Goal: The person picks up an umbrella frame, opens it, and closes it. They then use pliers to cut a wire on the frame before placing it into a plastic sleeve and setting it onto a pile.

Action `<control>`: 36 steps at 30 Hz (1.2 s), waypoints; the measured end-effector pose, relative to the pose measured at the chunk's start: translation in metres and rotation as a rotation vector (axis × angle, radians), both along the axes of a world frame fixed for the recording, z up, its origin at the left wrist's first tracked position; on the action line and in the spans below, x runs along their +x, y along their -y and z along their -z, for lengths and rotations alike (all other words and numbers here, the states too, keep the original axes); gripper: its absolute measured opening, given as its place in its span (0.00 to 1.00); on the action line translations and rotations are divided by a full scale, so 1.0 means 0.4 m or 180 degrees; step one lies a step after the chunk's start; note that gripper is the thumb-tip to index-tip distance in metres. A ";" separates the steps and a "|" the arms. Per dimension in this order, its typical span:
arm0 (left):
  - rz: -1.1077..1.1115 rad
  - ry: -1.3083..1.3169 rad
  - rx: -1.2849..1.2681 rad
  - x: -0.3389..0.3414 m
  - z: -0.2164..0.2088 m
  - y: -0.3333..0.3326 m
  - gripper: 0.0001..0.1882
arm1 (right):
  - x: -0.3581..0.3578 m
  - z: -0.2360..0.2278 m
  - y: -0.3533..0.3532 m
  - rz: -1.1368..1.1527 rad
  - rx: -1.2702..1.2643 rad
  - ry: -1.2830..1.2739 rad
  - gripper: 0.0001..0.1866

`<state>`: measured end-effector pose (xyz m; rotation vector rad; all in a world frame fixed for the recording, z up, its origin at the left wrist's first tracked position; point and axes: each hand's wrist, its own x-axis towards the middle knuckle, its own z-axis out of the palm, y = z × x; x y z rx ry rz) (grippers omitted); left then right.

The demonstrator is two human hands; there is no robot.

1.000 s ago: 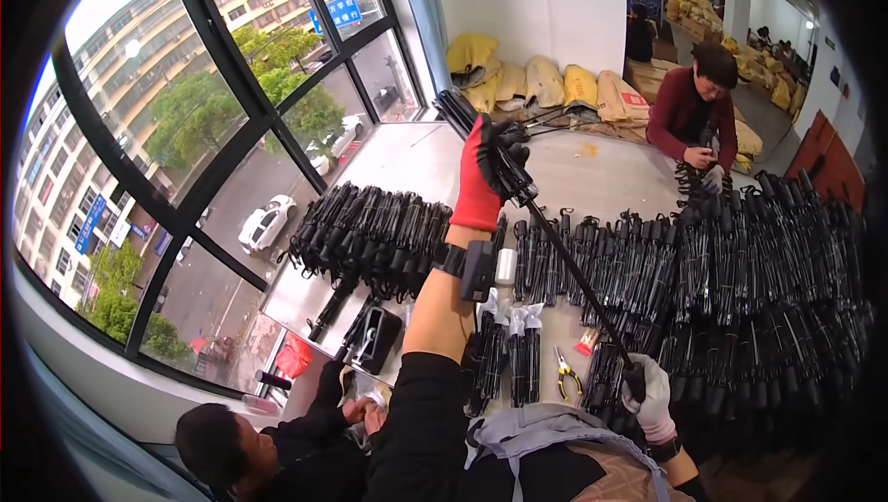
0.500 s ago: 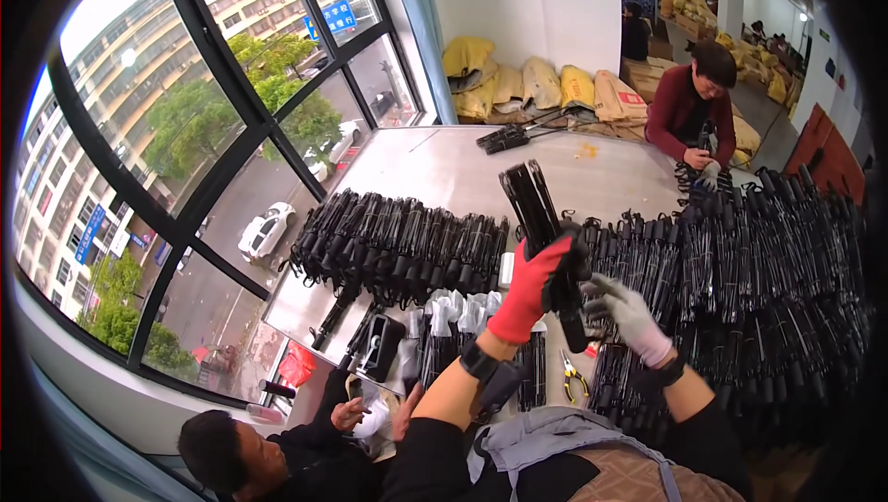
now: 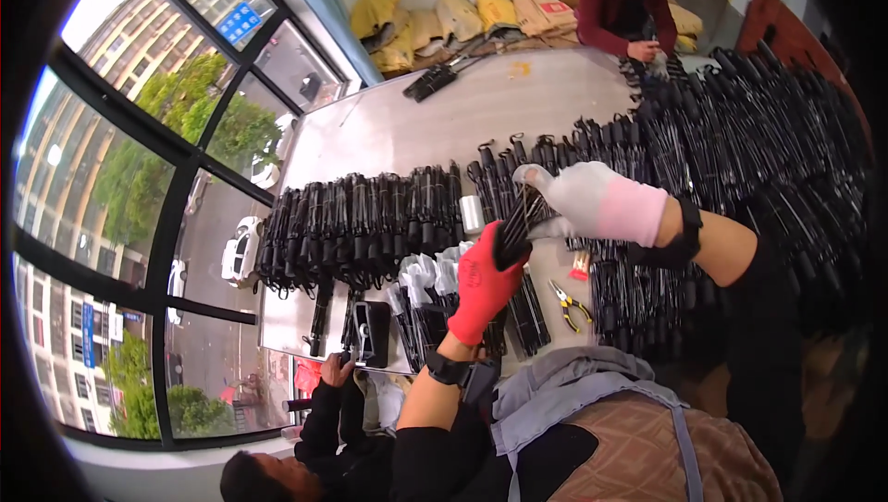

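The left hand [image 3: 488, 282], in a red glove with dark patches, is closed around a black folded umbrella frame [image 3: 529, 223] held at a slant above the desk [image 3: 398, 136]. The glove covers the frame's lower part, so its lower end cannot be made out. The right hand [image 3: 578, 201], in a pale glove with a pink cuff, bends about the upper end from the right; its fingers are partly lost behind the dark ribs, and whether they pinch the frame cannot be told.

Left of the hands lies a dense row of black frames [image 3: 361, 224], too tightly packed to tell apart singly. A larger heap [image 3: 740, 132] spreads to the right, its edge fading into the dark rim, part of it covered by the right forearm. A white cylinder [image 3: 472, 214] stands beside the row. Nearer, bundles with clear plastic tops [image 3: 430, 285] are partly blocked by the left hand and wrist. Yellow-and-black pliers [image 3: 571, 306] lie to the right of these. Beyond the desk, a co-worker in dark red [image 3: 601, 16] is cut off by the upper edge; another [image 3: 324, 446] is cropped below.
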<state>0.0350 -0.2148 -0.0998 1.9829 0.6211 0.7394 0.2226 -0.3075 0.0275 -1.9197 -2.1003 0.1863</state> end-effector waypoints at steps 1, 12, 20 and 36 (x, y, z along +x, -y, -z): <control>-0.0039 -0.0013 0.0300 0.012 0.015 -0.007 0.17 | 0.023 0.039 -0.026 0.0053 -0.0300 -0.0471 0.29; -0.0074 0.0762 -0.3846 -0.073 0.187 0.013 0.17 | 0.083 0.726 0.066 0.1936 -0.1572 -0.3131 0.22; -0.0605 0.0128 -0.4182 -0.173 0.228 0.068 0.13 | -0.096 1.045 0.166 0.1683 -0.2060 -0.0319 0.28; 0.0068 -0.0544 -0.4151 -0.184 0.113 0.186 0.14 | 0.064 0.463 0.083 -0.0190 -0.1678 -0.0458 0.20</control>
